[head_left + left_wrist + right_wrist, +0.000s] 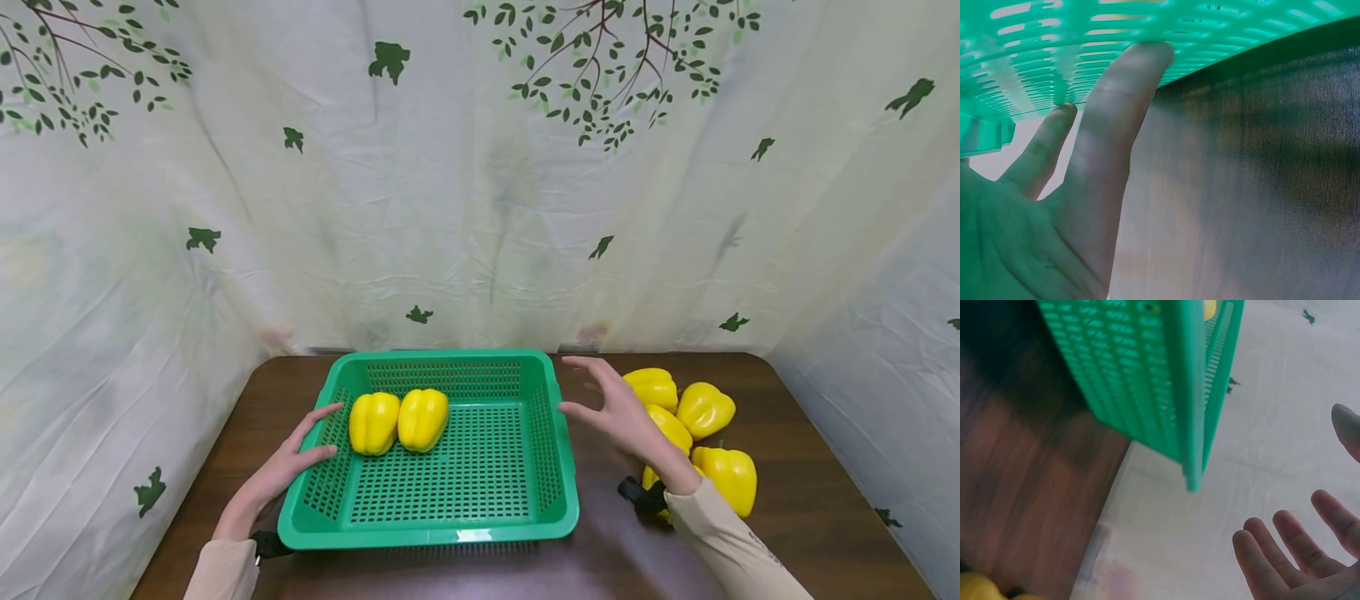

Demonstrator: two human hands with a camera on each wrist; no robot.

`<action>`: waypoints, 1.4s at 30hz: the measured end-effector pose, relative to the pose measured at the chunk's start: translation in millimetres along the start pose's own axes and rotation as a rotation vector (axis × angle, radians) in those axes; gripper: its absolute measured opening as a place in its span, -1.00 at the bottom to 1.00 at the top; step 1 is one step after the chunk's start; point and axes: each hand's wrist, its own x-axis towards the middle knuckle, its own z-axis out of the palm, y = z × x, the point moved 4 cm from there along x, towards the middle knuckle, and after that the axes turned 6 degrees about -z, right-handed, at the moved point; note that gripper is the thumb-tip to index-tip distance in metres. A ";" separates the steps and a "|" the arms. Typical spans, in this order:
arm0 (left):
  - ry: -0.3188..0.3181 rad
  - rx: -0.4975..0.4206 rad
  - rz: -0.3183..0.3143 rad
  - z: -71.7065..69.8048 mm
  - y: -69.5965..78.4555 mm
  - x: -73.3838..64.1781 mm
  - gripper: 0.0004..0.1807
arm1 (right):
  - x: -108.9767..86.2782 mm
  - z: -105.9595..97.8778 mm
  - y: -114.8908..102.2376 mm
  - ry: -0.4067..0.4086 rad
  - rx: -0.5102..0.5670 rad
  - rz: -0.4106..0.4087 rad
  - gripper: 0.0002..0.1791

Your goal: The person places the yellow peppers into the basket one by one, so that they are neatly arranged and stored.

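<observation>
A green perforated plastic basket [465,539] stands on the table with two yellow bell peppers [372,423] side by side in its left half. My left hand [281,471] is at the basket's left side, thumb and fingers extended toward the rim. In the left wrist view, the thumb [1110,131] is long and straight against the slotted wall. Just outside the right rim, my right hand [618,412] hovers with fingers spread and nothing held. In the right wrist view, its fingers [1300,540] are apart from the basket wall [1116,369].
Several yellow bell peppers [705,410] lie in a group on the dark wooden table [795,500], right of the basket and partly behind my right forearm. A pale leaf-printed curtain [480,208] encloses the back and sides.
</observation>
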 end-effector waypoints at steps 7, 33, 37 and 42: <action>0.007 0.008 0.007 -1.4 0.1 1.5 -0.32 | -15.6 -16.2 10.8 0.027 -0.024 0.044 -0.31; 0.006 -0.004 0.018 -1.3 0.3 -0.6 -0.33 | -68.7 -51.1 52.6 0.047 -0.134 0.194 -0.28; 0.003 -0.004 0.023 -0.4 0.2 -0.7 -0.33 | -75.4 -55.1 60.0 0.040 -0.165 0.212 -0.28; -0.001 -0.004 0.029 0.7 0.5 0.0 -0.34 | -82.1 -59.1 69.3 0.030 -0.209 0.231 -0.28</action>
